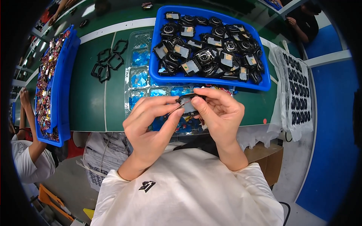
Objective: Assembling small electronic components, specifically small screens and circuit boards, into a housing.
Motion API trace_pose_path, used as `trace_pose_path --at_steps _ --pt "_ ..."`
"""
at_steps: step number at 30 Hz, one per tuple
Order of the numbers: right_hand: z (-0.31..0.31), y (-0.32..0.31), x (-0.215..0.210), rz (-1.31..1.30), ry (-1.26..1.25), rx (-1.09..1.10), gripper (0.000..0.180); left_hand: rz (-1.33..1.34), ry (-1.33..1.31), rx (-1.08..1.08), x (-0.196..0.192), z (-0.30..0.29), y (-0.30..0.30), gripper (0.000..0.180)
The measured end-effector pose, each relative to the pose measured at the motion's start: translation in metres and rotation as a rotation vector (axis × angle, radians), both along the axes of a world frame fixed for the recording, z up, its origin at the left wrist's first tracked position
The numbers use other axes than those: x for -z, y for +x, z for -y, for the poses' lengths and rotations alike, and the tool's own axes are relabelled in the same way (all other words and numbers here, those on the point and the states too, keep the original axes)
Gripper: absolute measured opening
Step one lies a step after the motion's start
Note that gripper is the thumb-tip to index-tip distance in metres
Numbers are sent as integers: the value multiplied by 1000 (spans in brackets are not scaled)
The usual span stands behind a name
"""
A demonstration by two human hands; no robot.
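Both my hands hold one small black square part (188, 104) above the front edge of the green table (86, 98). My left hand (151, 124) pinches its left side with thumb and forefinger, where a thin reddish wire shows. My right hand (218, 111) grips its right side, fingers curled over the top. Just beyond my hands stands a blue bin (158, 41) heaped with several similar black parts (205, 56). Under the bin and my hands lies a clear blister tray (139, 79) with blue film in its pockets.
Several black square frames (107, 62) lie loose left of the clear tray. A long blue bin (62, 86) of colourful small pieces runs along the left edge. White sheets of black dots (298, 90) hang at the right. Another person (28, 158) sits lower left, one more (305, 24) upper right.
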State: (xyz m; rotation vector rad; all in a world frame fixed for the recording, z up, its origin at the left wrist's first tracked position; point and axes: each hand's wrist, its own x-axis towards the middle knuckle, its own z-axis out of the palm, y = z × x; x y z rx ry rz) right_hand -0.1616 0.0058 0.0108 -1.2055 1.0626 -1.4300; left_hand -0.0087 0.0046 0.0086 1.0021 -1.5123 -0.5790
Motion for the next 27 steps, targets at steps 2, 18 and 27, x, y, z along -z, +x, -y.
trace_pose_path --at_steps 2,18,27 --pt "3 0 2 111 0 -21 20 86 -30 -5 -1 2 1 17" --pt "4 -5 -2 -68 -147 -39 18 -383 524 345 -11 -17 8 12" --pt "2 -3 -3 -77 -262 -107 19 -557 580 248 -5 -13 2 13"
